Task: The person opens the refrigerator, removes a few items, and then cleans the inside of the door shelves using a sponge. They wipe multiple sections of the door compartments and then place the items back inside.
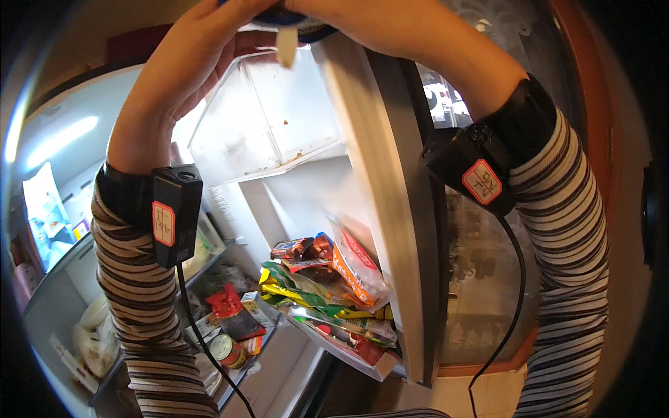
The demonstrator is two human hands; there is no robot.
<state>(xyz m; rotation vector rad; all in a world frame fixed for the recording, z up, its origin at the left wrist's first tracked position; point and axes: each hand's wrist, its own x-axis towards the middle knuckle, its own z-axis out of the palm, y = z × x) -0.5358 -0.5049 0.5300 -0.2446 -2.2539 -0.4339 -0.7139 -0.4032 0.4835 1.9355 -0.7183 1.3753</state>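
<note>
Both arms reach up to the top of the head view, in front of an open refrigerator. At the upper left, my left hand [201,57] is cut off by the picture's edge, its fingers partly in view. Opposite it, my right hand [334,13] shows mostly its back near the top edge. Between them is part of a dark blue, rounded object [316,32], with a pale tab [287,47] hanging below it. Most of that object lies out of view, and the fingertips' hold on it is hidden.
The refrigerator door [366,183] stands open, its lower bin [339,352] full of packaged food. A tin can [228,351] and a red pouch [235,311] sit on a shelf. Plastic bags [96,337] lie at the left. A glass-paned wooden door [486,292] stands at the right.
</note>
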